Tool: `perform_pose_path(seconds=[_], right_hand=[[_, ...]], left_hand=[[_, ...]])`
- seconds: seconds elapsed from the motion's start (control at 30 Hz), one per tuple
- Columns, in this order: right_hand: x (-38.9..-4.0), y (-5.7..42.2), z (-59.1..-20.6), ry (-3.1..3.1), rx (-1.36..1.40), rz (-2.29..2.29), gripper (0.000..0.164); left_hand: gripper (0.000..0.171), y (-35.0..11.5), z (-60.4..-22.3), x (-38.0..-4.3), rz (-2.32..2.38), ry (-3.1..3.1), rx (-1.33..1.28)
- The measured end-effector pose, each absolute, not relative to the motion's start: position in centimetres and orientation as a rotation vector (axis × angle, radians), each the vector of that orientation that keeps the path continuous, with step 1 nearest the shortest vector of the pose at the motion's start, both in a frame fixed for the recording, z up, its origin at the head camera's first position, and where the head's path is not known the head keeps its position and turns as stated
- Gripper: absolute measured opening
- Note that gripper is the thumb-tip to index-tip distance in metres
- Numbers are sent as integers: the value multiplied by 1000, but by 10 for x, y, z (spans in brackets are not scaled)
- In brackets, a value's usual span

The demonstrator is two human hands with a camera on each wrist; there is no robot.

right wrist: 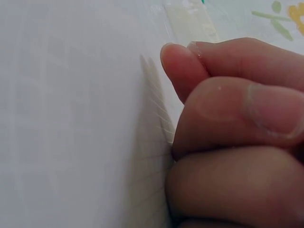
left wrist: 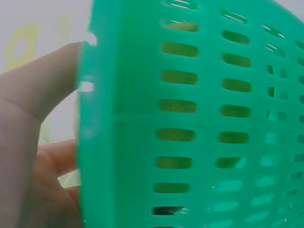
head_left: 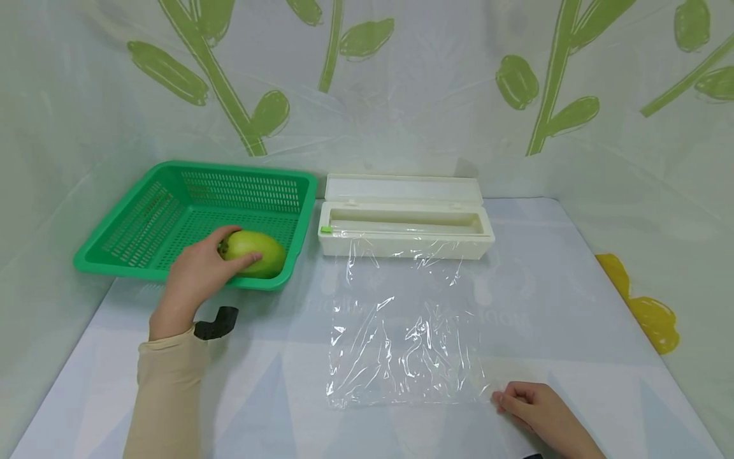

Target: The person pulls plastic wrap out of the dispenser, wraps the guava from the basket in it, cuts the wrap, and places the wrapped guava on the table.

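Note:
In the head view my left hand (head_left: pixel 201 264) grips a smooth yellow-green fruit (head_left: pixel 260 245) with a dark stem end, thumb in front and fingers behind. The fruit is at the front right corner of a green slotted basket (head_left: pixel 92 262). Through the basket's slots, the left wrist view shows parts of the fruit (left wrist: pixel 178 104); the basket wall covers most of my left hand (left wrist: pixel 42 142). At lower right, my right hand (head_left: pixel 539 411) pinches the near right corner of a clear plastic wrap sheet (head_left: pixel 401 344). Its other fingers are curled in the right wrist view.
The wrap runs out over the front of a white dispenser box (head_left: pixel 401 247), whose lid (head_left: pixel 404 189) stands open. A small green slider (head_left: pixel 326 229) sits at the box's left end. Behind the table (head_left: pixel 287 395) rises a pale curtain with green leaf prints.

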State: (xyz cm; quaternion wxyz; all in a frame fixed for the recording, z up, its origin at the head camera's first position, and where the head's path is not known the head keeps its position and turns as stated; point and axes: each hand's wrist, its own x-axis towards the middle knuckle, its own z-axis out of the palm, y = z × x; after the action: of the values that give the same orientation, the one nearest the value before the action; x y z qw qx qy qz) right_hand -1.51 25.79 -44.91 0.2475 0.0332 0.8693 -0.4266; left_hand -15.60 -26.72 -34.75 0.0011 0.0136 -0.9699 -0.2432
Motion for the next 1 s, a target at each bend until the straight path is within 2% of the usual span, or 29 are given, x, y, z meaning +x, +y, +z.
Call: perform_pose_path(seconds=[1.0], right_hand=[[-15,257,-449,2386,70,-1174,29]], left_hand=[[72,-277,-342,-155,-1191,-2936,47]])
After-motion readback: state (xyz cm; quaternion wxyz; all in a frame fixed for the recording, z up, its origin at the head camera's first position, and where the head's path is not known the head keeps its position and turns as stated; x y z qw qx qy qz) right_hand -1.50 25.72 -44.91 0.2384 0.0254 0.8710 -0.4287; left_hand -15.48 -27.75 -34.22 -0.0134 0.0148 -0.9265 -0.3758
